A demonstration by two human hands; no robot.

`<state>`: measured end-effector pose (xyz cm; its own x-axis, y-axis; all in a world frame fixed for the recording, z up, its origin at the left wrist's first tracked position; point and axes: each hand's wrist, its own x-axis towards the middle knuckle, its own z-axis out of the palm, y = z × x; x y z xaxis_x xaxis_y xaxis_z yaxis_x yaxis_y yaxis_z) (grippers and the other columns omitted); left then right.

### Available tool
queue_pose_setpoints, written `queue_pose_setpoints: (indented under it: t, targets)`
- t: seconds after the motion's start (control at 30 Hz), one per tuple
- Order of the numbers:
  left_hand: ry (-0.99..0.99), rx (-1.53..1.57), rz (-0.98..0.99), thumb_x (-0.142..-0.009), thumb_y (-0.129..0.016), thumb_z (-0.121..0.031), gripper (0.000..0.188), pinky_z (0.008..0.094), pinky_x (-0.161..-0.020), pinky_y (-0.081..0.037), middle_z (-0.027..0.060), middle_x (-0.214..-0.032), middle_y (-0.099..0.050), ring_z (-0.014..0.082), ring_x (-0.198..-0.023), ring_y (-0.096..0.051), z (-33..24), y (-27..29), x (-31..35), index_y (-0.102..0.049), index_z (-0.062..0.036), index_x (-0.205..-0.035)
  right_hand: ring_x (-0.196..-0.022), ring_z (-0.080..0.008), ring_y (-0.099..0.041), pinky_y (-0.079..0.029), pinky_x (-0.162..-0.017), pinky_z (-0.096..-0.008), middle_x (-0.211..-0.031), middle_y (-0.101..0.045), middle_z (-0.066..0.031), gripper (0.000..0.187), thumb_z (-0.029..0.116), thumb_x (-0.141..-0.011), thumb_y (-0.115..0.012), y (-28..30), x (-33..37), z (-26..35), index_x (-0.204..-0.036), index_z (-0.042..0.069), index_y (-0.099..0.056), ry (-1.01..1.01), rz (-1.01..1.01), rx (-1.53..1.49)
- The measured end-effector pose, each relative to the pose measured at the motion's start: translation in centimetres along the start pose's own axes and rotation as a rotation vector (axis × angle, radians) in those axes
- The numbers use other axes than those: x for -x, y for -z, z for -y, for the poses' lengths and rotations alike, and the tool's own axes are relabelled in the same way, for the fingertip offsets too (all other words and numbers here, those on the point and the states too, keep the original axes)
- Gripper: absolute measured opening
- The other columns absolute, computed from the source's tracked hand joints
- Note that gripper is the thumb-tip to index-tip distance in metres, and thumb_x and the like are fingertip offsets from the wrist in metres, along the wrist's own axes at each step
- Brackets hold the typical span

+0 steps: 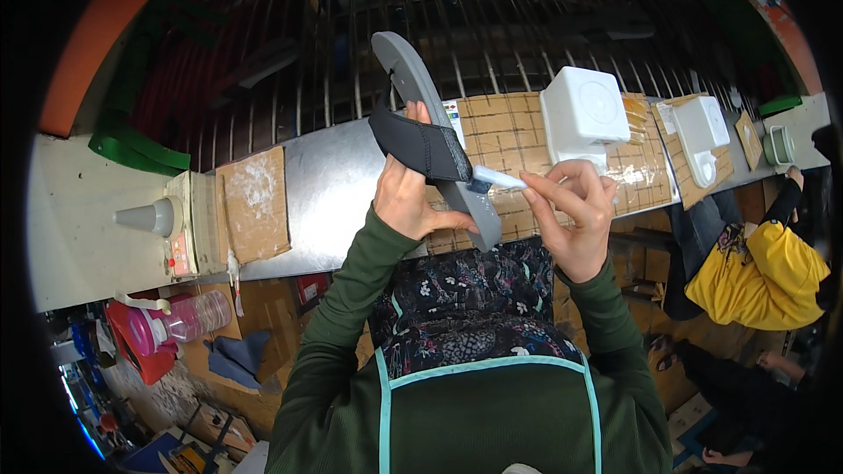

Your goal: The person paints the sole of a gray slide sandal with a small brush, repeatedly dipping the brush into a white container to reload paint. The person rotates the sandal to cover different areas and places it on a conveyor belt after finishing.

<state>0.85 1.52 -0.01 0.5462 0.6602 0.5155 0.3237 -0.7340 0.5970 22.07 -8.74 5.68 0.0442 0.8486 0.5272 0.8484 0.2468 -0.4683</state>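
My left hand (402,202) grips a slide sandal with a grey sole (413,70) and a broad black strap (417,147). The sandal is held tilted above the bench, with some fingers up through the strap and the thumb against the lower end of the sole. Pinched between the thumb and fingers of my right hand (575,211) is a small brush (502,177) with a pale handle. Its dark tip meets the sole just below the strap's edge, where the surface looks wet and shiny.
Ahead runs a conveyor of metal rods (492,35). A white plastic container (584,110) stands on lined cardboard (509,127); another white container (705,121) is farther right. Left are smeared cardboard (256,206), a grey cone (147,218) and a pink-lidded bottle (198,316). A person in yellow (760,272) sits right.
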Motion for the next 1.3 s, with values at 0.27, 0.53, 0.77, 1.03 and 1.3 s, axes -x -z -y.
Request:
queue_pose_setpoints:
  t: [0.27, 0.53, 0.77, 1.03, 1.3]
  targets:
    - [-0.114, -0.071, -0.001, -0.032, -0.092, -0.048, 0.14, 0.0502, -0.112, -0.027, 0.0327, -0.149, -0.023, 0.047, -0.139, -0.025, 0.0, 0.0, -0.5, -0.028, 0.0116, -0.141, -0.066, -0.0102, -0.047, -0.024, -0.073, -0.0322, -0.09, -0.057, 0.0022, 0.027, 0.012, -0.075, -0.076, 0.1, 0.0, 0.2, -0.101, 0.017, -0.074, 0.078, -0.066, 0.11]
    - [-0.12, -0.018, 0.022, -0.031, -0.093, -0.048, 0.142, 0.0501, -0.112, -0.028, 0.0318, -0.151, -0.02, 0.0447, -0.14, -0.025, 0.1, -0.1, -1.1, -0.028, 0.0109, -0.142, -0.066, -0.0089, -0.05, -0.027, -0.076, -0.0301, -0.088, -0.058, 0.0017, 0.023, 0.012, -0.075, -0.076, -0.2, -0.1, -0.7, -0.097, 0.014, -0.076, -0.015, -0.073, -0.103]
    - [-0.116, 0.013, 0.013, -0.031, -0.092, -0.05, 0.144, 0.0485, -0.112, -0.029, 0.0335, -0.15, -0.02, 0.0455, -0.139, -0.026, 0.4, 0.0, -1.7, -0.025, 0.0124, -0.142, -0.065, -0.0085, -0.051, -0.026, -0.073, -0.029, -0.087, -0.059, 0.0017, 0.023, 0.012, -0.074, -0.077, 0.2, -0.2, -1.3, -0.097, 0.014, -0.076, 0.024, -0.029, -0.118]
    - [-0.131, 0.012, -0.001, -0.03, -0.093, -0.051, 0.147, 0.0469, -0.111, -0.032, 0.0332, -0.15, -0.021, 0.0455, -0.138, -0.028, 0.6, 0.3, -2.3, -0.022, 0.012, -0.143, -0.066, -0.0088, -0.05, -0.026, -0.072, -0.0292, -0.086, -0.059, 0.0024, 0.022, 0.013, -0.075, -0.077, 0.9, -0.4, -1.3, -0.097, 0.014, -0.076, 0.064, -0.003, -0.075]
    - [-0.134, 0.018, -0.02, -0.03, -0.093, -0.049, 0.149, 0.0453, -0.111, -0.034, 0.0308, -0.151, -0.02, 0.0447, -0.137, -0.031, 0.7, 1.1, -3.1, -0.019, 0.0102, -0.145, -0.067, -0.0103, -0.049, -0.026, -0.072, -0.0302, -0.086, -0.06, 0.0022, 0.022, 0.013, -0.074, -0.077, 1.4, -0.7, -1.0, -0.096, 0.014, -0.076, 0.075, 0.013, -0.065]
